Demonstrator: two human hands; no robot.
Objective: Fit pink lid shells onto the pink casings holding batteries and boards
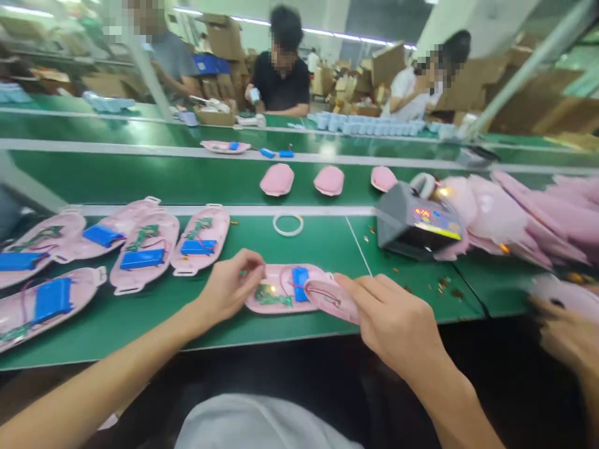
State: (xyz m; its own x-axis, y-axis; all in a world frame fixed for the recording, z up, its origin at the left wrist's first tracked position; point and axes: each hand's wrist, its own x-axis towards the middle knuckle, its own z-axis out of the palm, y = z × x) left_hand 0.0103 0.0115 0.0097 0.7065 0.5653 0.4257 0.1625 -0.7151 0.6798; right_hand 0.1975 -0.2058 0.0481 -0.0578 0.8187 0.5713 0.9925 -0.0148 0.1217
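Observation:
A pink plastic shell (pixel 281 293) lies open on the green table near its front edge, with a green circuit board (pixel 270 295) and a blue battery (pixel 300 284) inside. My left hand (pixel 231 285) has its fingers curled and pinched at the shell's left rim. My right hand (pixel 390 318) grips a second pink shell half (pixel 333 299), joined by thin wires to the first, at its right side.
Several open pink shells with blue batteries (pixel 140 249) lie to the left. A grey device with lit display (pixel 416 224) and a heap of pink covers (pixel 524 218) sit right. A white ring (pixel 287 224) lies behind. A co-worker's hand (pixel 561 330) is at far right; people work across the belt.

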